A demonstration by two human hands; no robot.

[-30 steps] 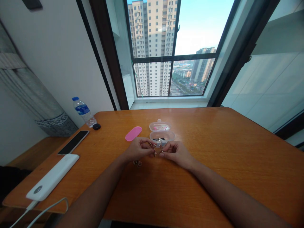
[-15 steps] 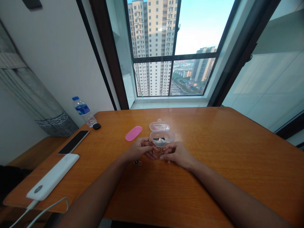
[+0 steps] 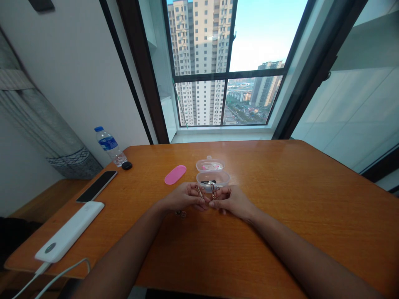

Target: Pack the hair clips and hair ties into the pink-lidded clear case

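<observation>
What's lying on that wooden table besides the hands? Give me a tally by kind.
Water bottle: 1
Phone: 1
White power bank: 1
Pink oval piece: 1
Clear open case: 1
Small black item: 1
Total: 6

A glossy orange-brown wooden counter (image 3: 280,216) with rounded corners stands against a tall dark-framed window (image 3: 224,74), through which daylight falls from a clear blue sky over pale high-rise towers (image 3: 199,62) and lower city blocks beyond. To the left a plain white wall (image 3: 77,74) runs down to a grey patterned curtain (image 3: 40,128), gathered near the counter's left edge, and a low wooden bench or ledge (image 3: 40,199) shows beneath it. To the right, a slanting dark frame (image 3: 311,70) borders white frosted panels (image 3: 352,112), and a pale sill (image 3: 218,135) lies between the counter's far edge and the glass.
</observation>
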